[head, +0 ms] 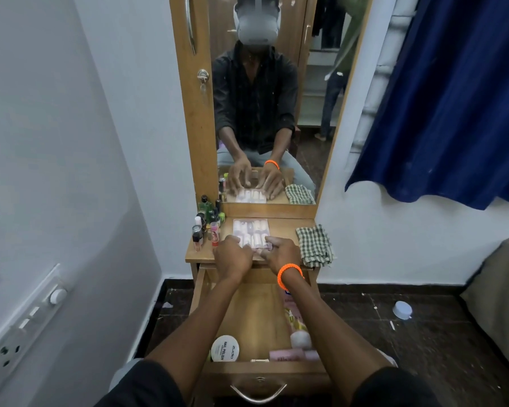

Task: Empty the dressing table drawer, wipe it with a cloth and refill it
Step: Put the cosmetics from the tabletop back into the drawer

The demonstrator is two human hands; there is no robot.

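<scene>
Two hands, left hand (232, 254) and right hand (282, 252), fingers curled on the near edge of the flat nail box (251, 232) lying on the desk (279, 224). Drawer (247, 312) open below, partly emptied: white jar (224, 348) and pink bottles (294, 355) inside, checked cloth (315, 245) unused beside the box. Risk: sliding box nudging the crowded small bottles (202, 227) over.

On the tabletop (279, 223): bottles (206, 224) at left, tray (251, 230) in the middle, cloth (315, 245) at right, mirror (271, 98) behind. Both hands, left (232, 255) and right (281, 254), at the tray's near edge. Below and in front, open drawer (259, 374) with jar (224, 348) near left, tubes (299, 333) along the right.
</scene>
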